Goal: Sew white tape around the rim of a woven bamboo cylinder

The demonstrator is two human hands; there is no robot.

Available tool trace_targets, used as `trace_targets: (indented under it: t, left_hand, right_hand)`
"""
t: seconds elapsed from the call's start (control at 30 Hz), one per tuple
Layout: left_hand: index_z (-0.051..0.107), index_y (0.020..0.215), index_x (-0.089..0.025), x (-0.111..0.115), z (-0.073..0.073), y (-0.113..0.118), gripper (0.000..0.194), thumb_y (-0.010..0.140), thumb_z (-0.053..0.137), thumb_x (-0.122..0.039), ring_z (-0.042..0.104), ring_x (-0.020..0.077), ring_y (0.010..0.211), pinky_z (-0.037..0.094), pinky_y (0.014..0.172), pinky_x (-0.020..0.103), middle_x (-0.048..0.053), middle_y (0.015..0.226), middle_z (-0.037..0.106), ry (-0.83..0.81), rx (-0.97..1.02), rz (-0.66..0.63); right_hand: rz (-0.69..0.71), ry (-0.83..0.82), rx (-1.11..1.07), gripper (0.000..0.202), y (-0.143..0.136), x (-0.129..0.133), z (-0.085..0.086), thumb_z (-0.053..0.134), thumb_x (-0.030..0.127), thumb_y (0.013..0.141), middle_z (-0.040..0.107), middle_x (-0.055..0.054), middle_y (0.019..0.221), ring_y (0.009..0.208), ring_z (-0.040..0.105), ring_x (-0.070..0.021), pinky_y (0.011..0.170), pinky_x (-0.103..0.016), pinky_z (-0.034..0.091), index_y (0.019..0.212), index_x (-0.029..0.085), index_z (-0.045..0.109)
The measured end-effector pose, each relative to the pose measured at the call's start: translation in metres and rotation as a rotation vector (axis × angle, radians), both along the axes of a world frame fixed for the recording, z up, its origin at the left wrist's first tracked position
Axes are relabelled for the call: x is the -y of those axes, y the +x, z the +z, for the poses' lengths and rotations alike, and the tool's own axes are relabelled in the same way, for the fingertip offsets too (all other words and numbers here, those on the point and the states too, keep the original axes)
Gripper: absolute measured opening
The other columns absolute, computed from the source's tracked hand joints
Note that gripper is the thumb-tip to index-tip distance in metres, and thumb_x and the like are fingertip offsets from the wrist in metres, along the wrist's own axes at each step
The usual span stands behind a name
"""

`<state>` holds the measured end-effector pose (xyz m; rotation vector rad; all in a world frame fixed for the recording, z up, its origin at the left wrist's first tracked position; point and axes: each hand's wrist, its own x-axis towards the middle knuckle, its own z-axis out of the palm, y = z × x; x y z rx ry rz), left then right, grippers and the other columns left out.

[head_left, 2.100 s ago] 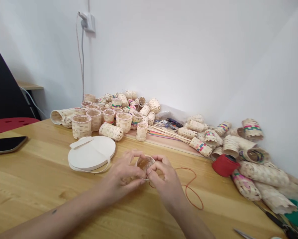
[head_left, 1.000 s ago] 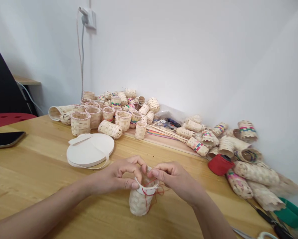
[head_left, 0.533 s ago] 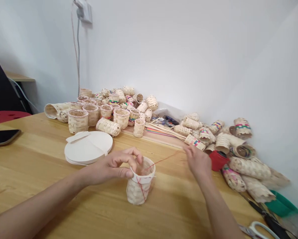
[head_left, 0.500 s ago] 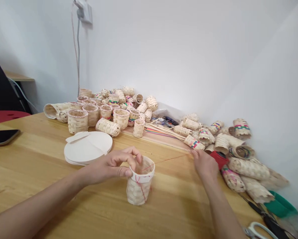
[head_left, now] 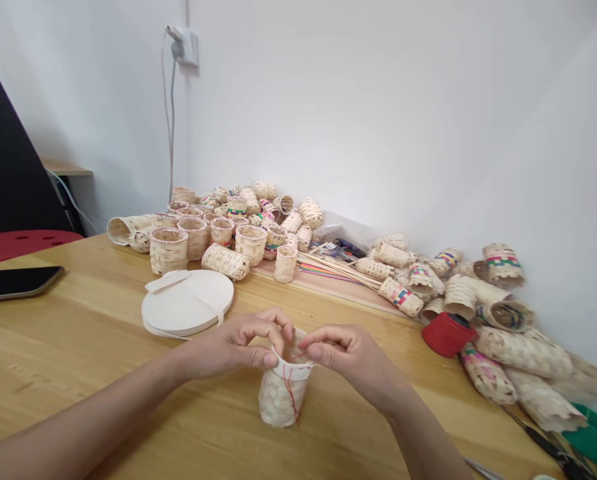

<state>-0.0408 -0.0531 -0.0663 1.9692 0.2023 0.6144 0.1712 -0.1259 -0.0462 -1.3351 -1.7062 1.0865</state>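
A small woven bamboo basket (head_left: 277, 402) stands on the table, tilted slightly, with a pale strip (head_left: 298, 373) around its rim. My left hand (head_left: 246, 342) is closed on the rim's left side, thumb outside and fingers inside. Red thread (head_left: 292, 392) loops over the strip and dangles down the basket's front. At the right side of the rim, my right hand (head_left: 351, 360) pinches the red thread over the basket's mouth. Whether a needle is between those fingertips is too small to make out. A coil of flat white strip (head_left: 188, 303) lies behind my left hand.
Many woven baskets (head_left: 193, 237) crowd the back of the table, with more (head_left: 523, 350) heaped on the right. Thin sticks (head_left: 341, 270) lie between them. A red pouch-like item (head_left: 447, 335) sits right, near dark-handled tools (head_left: 543, 440). A phone (head_left: 16, 282) rests at left.
My right hand has come in from the far right to the basket's rim. The thread, stretched out before, now hangs slack in front. My left hand keeps its hold; the view has shifted slightly.
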Motion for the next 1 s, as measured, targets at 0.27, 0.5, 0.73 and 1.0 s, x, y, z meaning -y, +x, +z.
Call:
trace_targets:
  t: [0.27, 0.5, 0.73, 1.0]
  left_hand:
    - [0.06, 0.079, -0.018, 0.002, -0.002, -0.001, 0.023, 0.086, 0.057, -0.039, 0.052, 0.0169, 0.097, 0.04, 0.087, 0.028, 0.003, 0.101, 0.05, -0.047, -0.015, -0.038]
    - [0.061, 0.079, -0.018, 0.002, -0.003, 0.0, 0.021, 0.084, 0.06, -0.038, 0.051, 0.018, 0.099, 0.039, 0.09, 0.03, 0.003, 0.102, 0.05, -0.087, -0.014, -0.075]
    - [0.062, 0.079, -0.018, -0.001, -0.005, 0.001, 0.021, 0.084, 0.06, -0.038, 0.051, 0.0183, 0.1, 0.038, 0.09, 0.03, 0.002, 0.1, 0.051, -0.092, 0.019, -0.063]
    - [0.062, 0.08, -0.018, -0.001, -0.005, 0.001, 0.022, 0.084, 0.06, -0.04, 0.051, 0.0172, 0.096, 0.039, 0.087, 0.03, 0.002, 0.1, 0.051, -0.106, 0.012, -0.05]
  right_hand:
    - [-0.33, 0.193, 0.476, 0.026, 0.021, -0.013, -0.006, 0.052, 0.041, 0.086, 0.059, 0.002, 0.064, 0.061, 0.053, -0.0134, 0.057, -0.023, 0.036, 0.073, 0.02, 0.061]
    - [-0.845, 0.081, 0.82, 0.027, 0.101, -0.027, -0.018, 0.046, 0.024, 0.087, 0.069, -0.019, 0.079, 0.08, 0.063, -0.0347, 0.067, -0.041, 0.042, 0.082, 0.012, 0.069]
    - [-0.206, 0.18, 0.38, 0.031, 0.026, -0.008, 0.0, 0.049, 0.044, 0.087, 0.073, -0.001, 0.09, 0.082, 0.065, -0.0197, 0.069, -0.025, 0.047, 0.097, 0.025, 0.073]
    - [0.045, 0.143, 0.269, 0.03, 0.001, 0.001, -0.001, 0.057, 0.04, 0.084, 0.058, 0.003, 0.059, 0.055, 0.048, -0.0105, 0.051, -0.02, 0.034, 0.067, 0.017, 0.065]
